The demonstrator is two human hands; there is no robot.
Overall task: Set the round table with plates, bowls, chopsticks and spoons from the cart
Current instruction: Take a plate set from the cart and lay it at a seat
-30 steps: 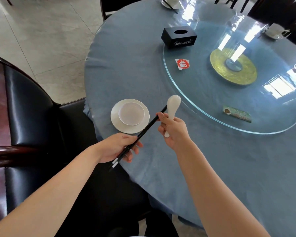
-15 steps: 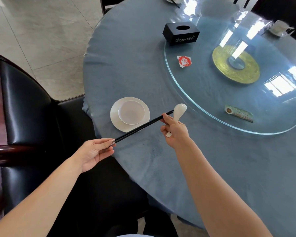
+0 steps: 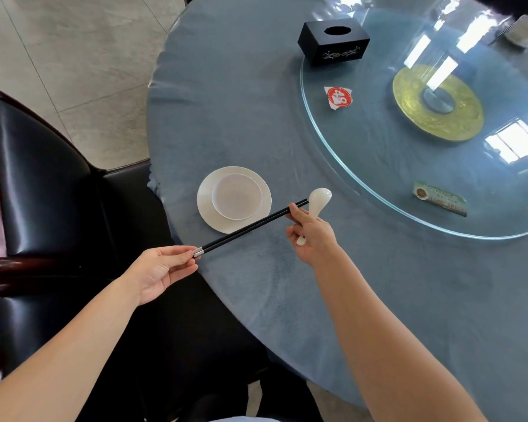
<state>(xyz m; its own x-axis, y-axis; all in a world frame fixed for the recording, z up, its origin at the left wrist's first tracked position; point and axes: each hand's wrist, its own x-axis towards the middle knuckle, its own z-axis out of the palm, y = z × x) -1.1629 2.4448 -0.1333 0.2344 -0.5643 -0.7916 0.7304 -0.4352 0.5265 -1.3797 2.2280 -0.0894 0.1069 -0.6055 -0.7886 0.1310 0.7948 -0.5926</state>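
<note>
Center-left, the left hand [image 3: 162, 271] pinches the silver-capped end of the black chopsticks [image 3: 250, 228]. Their long axis climbs toward the upper right over the tabletop [image 3: 226, 102]. The right hand [image 3: 313, 236] pinches their far end and grips a white spoon [image 3: 319, 199], scoop pointing up-frame. Behind sits 1 bowl [image 3: 237, 196] on 1 plate [image 3: 205, 205].

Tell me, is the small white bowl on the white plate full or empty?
Empty. The small white bowl shows only its bare pale inside, sitting upright on the round white plate.
</note>
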